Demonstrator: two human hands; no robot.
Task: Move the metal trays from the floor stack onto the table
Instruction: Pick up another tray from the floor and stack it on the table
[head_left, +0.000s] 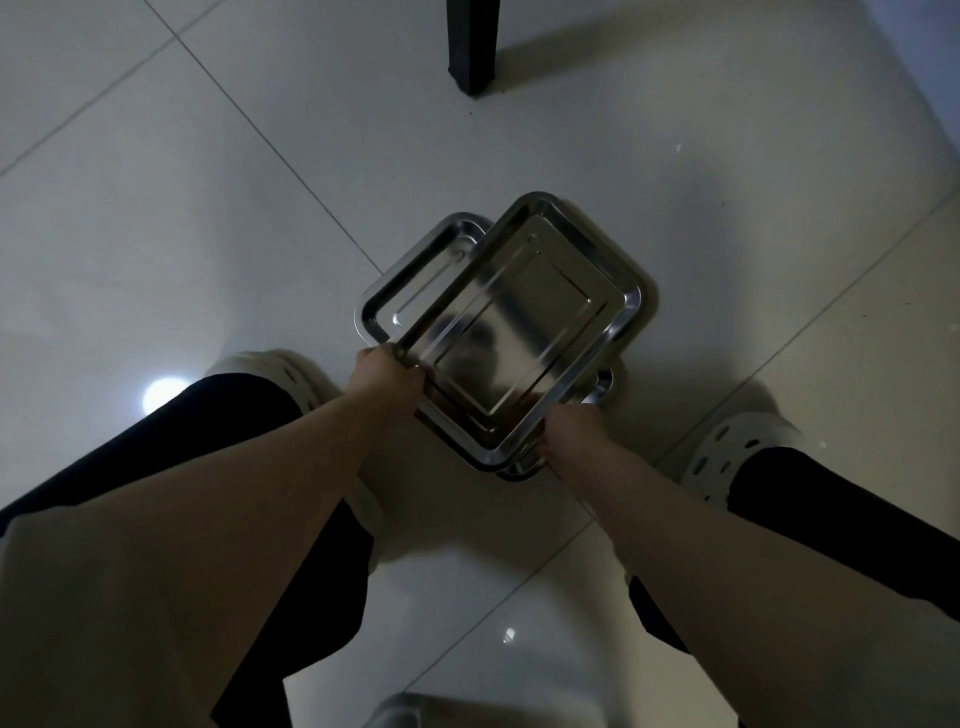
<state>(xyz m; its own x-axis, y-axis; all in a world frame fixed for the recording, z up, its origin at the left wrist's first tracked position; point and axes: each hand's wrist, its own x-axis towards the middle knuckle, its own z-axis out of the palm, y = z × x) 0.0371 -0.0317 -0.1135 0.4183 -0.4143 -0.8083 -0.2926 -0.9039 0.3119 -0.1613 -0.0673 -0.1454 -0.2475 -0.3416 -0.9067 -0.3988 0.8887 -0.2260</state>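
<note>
A shiny rectangular metal tray (524, 322) lies skewed on top of a stack of metal trays (415, 275) on the tiled floor between my feet. My left hand (387, 376) grips the top tray's near left corner. My right hand (571, 436) is closed on its near right corner. Lower trays stick out to the left and peek out below the right edge. How many trays lie beneath is hidden.
A black table leg (470, 47) stands on the floor beyond the stack. My pale perforated shoes (737, 457) flank the trays. Another metal object (415, 712) shows at the bottom edge. White glossy tiles surround everything.
</note>
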